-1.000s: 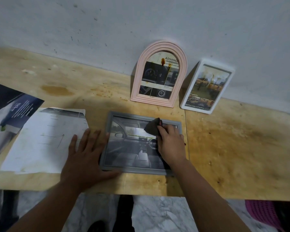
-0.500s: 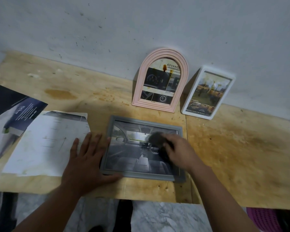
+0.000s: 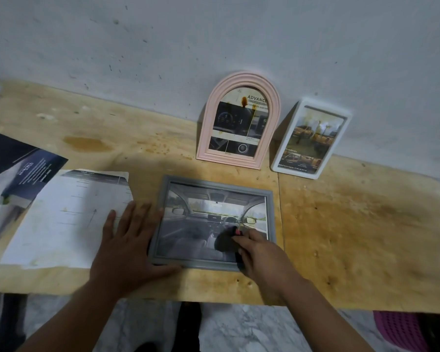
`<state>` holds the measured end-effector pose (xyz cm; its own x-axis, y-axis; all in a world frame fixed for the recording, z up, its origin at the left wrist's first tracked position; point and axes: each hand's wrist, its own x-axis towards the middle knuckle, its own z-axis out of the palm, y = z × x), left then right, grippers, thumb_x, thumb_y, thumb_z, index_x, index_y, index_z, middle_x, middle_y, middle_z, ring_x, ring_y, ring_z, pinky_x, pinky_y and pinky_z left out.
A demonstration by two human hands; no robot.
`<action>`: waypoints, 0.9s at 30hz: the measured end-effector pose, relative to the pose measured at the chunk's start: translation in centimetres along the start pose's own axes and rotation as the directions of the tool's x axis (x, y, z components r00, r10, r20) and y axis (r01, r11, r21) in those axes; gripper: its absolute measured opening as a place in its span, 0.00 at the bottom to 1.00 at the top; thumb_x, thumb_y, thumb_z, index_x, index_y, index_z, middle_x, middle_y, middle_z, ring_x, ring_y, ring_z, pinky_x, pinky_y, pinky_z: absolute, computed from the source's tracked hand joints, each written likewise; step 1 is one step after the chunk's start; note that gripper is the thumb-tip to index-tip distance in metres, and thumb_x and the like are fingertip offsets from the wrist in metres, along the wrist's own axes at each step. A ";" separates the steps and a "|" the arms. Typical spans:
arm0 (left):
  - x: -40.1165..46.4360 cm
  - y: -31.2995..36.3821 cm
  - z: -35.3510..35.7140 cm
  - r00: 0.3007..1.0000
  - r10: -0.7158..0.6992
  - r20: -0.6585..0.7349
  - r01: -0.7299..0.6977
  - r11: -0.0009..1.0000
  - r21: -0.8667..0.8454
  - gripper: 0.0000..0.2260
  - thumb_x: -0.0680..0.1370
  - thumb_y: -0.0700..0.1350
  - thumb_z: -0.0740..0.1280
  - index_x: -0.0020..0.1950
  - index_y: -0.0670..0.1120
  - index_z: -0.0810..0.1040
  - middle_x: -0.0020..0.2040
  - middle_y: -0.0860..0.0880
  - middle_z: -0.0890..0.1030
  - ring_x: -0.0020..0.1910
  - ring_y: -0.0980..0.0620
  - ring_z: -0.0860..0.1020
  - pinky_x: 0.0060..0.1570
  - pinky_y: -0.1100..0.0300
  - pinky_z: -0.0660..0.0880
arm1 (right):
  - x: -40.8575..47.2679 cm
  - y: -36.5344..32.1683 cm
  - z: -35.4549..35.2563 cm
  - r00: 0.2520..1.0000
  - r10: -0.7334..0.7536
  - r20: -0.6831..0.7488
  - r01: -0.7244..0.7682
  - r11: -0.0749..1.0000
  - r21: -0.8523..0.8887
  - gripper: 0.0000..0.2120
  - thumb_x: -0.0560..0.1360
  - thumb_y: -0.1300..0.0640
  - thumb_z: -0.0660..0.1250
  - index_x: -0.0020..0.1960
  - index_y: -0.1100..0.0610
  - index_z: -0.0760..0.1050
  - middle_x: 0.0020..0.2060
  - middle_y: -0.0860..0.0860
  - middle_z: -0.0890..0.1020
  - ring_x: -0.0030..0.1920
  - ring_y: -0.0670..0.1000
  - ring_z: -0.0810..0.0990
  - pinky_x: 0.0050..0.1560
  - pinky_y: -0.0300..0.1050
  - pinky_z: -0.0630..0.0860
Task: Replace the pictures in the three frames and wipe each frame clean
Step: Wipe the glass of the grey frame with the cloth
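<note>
A grey frame [image 3: 215,222] lies flat on the bench [image 3: 353,224], near the front edge and about midway along it, holding a picture of a car interior. The left hand [image 3: 127,247] lies flat with straight, spread fingers: its palm is on the bench just beside the frame's left edge, its fingertips reach the frame's left rim and the paper beside it, and its thumb runs along the frame's front edge. The right hand [image 3: 261,252] is over the frame's front right corner, its fingers curled down onto a dark cloth [image 3: 225,241] and pressing it on the glass in the lower right part of the picture. A small pink spot shows at the top of the cloth; what it is cannot be told.

At the back edge, leaning on the wall [image 3: 214,41], stand a pink arched frame [image 3: 239,120] with a car-dashboard sheet in it and, just to its right, a white frame [image 3: 311,139] with a yellowish picture of cars. Both are apart from the grey frame.

Toward the left end of the bench lies a white sheet [image 3: 66,217], stained along its edges, and partly under it a dark brochure [image 3: 18,171]. The bench top is stained plywood. Below the front edge show a marble floor [image 3: 239,331] and, at the far right, a pink basket [image 3: 401,331].
</note>
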<state>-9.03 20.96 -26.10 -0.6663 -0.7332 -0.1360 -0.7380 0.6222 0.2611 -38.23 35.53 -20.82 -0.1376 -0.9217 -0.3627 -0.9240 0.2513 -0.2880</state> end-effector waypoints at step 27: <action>0.1 -0.1 0.1 1.000 -0.004 0.003 0.004 1.000 0.020 0.58 0.65 0.86 0.57 0.85 0.51 0.53 0.85 0.45 0.54 0.85 0.41 0.48 0.79 0.33 0.49 | 4.9 3.2 -3.1 0.935 0.315 -0.164 -0.316 0.948 0.022 0.18 0.83 0.55 0.58 0.72 0.53 0.73 0.64 0.56 0.74 0.54 0.60 0.80 0.51 0.53 0.79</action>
<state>-9.08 20.83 -26.27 -0.6635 -0.7351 -0.1395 -0.7427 0.6244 0.2419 -42.96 30.93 -20.77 -0.4784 -0.8308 -0.2844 -0.8253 0.5361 -0.1777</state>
